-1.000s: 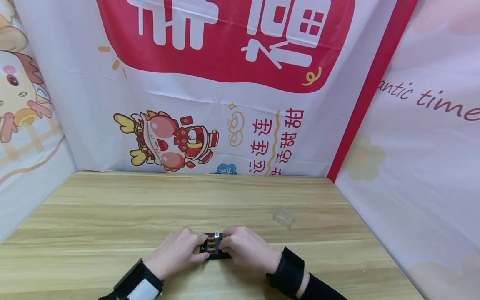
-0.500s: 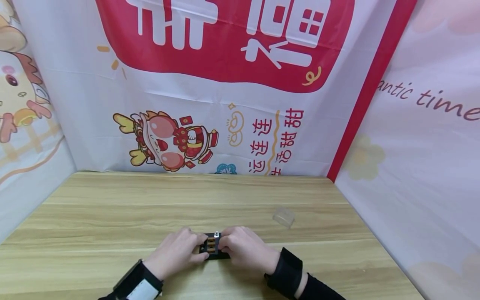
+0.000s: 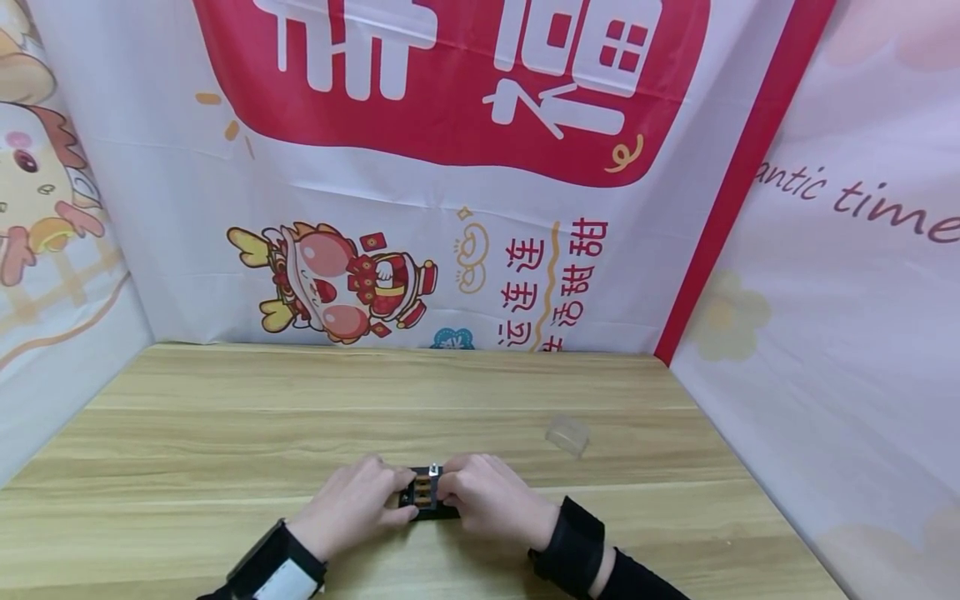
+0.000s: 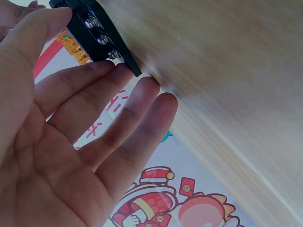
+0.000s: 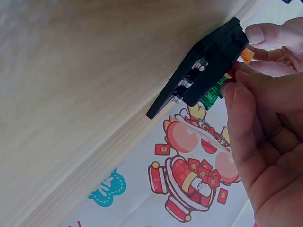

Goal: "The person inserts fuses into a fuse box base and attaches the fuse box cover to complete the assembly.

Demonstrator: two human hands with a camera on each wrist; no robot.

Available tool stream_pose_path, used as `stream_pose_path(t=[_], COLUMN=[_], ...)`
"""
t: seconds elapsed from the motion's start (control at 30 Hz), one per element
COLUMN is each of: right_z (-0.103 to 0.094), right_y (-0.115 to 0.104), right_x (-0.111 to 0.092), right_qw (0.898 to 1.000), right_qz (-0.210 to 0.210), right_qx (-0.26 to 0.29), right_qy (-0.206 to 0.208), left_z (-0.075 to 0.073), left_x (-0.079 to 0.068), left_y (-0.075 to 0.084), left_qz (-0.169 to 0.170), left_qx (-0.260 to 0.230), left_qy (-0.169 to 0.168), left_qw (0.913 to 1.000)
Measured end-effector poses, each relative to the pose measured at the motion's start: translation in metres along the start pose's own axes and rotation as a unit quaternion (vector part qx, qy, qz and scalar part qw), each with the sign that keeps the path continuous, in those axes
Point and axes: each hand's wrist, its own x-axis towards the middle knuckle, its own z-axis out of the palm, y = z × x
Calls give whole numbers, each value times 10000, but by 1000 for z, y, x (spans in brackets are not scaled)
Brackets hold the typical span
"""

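Observation:
A black block with screw terminals (image 3: 425, 492) lies on the table between both hands, with brass-coloured parts in its top. Side on, in the right wrist view, the block (image 5: 215, 59) shows several silver screws, plus green (image 5: 210, 97) and orange (image 5: 247, 55) translucent parts on its face. My left hand (image 3: 352, 504) grips the left end, thumb on one edge and fingertips on the opposite one. At the right part of the block, my right hand (image 3: 498, 496) pinches a small part between thumb and finger; the fingertips mostly hide it.
A clear plastic cover (image 3: 567, 435) lies on the wooden table (image 3: 300, 400) beyond the right hand, to the right. Printed cloth (image 3: 187, 208) hangs along the back, with more cloth on both sides. Black bands (image 3: 573, 546) wrap both wrists.
My right hand has shifted very slightly left against the block since a second ago. The left hand, the block and the clear cover stay in place.

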Motion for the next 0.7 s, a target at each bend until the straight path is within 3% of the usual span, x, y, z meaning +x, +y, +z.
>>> stream_pose_path(t=[0.7], right_z=[-1], right_y=[2], right_x=[-1], right_qw=[9997], right_qz=[43], right_qx=[219], right_qy=[-16], left_z=[1], left_x=[1], left_y=[-1], left_qz=[-81], left_qx=[64], left_qy=[-68], left_qw=[9999])
